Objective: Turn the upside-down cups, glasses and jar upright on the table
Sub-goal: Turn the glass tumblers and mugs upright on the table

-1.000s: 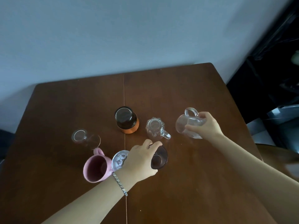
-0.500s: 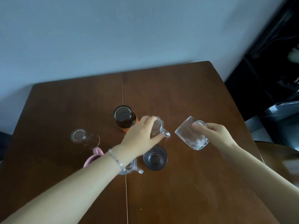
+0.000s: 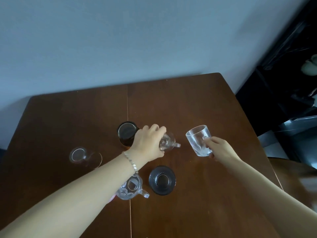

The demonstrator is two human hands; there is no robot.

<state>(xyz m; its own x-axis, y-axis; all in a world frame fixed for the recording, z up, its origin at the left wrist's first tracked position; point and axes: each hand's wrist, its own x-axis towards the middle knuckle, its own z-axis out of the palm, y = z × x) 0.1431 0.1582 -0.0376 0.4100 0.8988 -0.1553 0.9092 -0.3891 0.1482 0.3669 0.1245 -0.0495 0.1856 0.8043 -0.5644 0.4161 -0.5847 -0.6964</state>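
Nearest the camera, two bare forearms reach in from the bottom corners over a dark brown wooden table (image 3: 197, 103). Under the left forearm stands a clear cut-glass mug (image 3: 131, 187), mouth up, its handle pointing right; a sliver of something pink shows at its left edge, too hidden to name. Just right of that mug sits a dark smoked glass (image 3: 162, 180), upright with its open mouth toward the camera. Both lie on the near side of the left hand's grip, well apart from it.

A metal bracelet (image 3: 131, 161) circles the left wrist. The left hand (image 3: 148, 146) is closed from above around a small clear glass cup with a handle (image 3: 169, 143), fingers and thumb wrapped on its body, the handle poking out to the right; whether its base is on the wood cannot be told. Right of that grip, with a gap between, the right hand (image 3: 220, 148) holds a clear glass mug (image 3: 199, 140) by its far-right side, fingers pinched on the handle area, the mug tilted with its mouth up and to the left, seemingly lifted off the table.

Far left of the left hand, a clear tumbler (image 3: 82, 156) rests base up. Just beyond the left knuckles stands a brown jar (image 3: 127, 133), base up, an orange edge showing at its foot
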